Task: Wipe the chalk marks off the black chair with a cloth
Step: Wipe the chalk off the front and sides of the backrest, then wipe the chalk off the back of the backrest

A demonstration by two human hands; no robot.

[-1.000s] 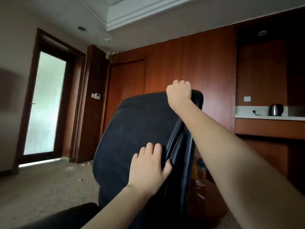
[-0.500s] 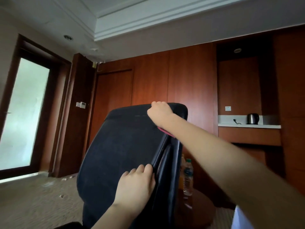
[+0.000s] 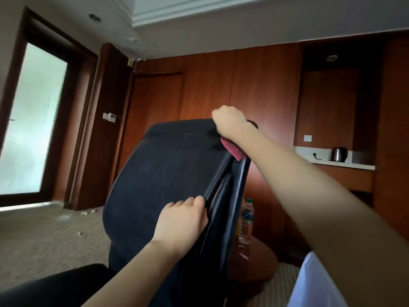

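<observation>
The black chair (image 3: 168,187) stands in the middle of the view with its fabric backrest tilted, its top edge toward the upper right and its seat dark at the lower left. The right hand (image 3: 230,124) sits at the top right corner of the backrest, fingers curled into a closed fist over the upper edge. A red cloth (image 3: 232,149) shows just below that wrist, lying against the backrest's right edge; only a strip of it is visible, and whether the curled fingers actually hold it cannot be told from here. The left hand (image 3: 182,222) lies lower on the same right edge, palm on the fabric, fingers nearly straight and close together, thumb tucked toward the seam between the fabric panel and the glossy outer shell. It clamps nothing. A faint pale line runs along the backrest near the top; it is too faint to say whether this is chalk. Behind the chair on the right, a plastic water bottle (image 3: 245,220) with a green cap stands on a round wooden table (image 3: 256,264). Farther right, a steel kettle (image 3: 338,154) sits on a white counter (image 3: 345,163) set into wood panelling. A frosted glass door (image 3: 31,120) is at the far left, above carpet (image 3: 48,238) with small white scraps on it
</observation>
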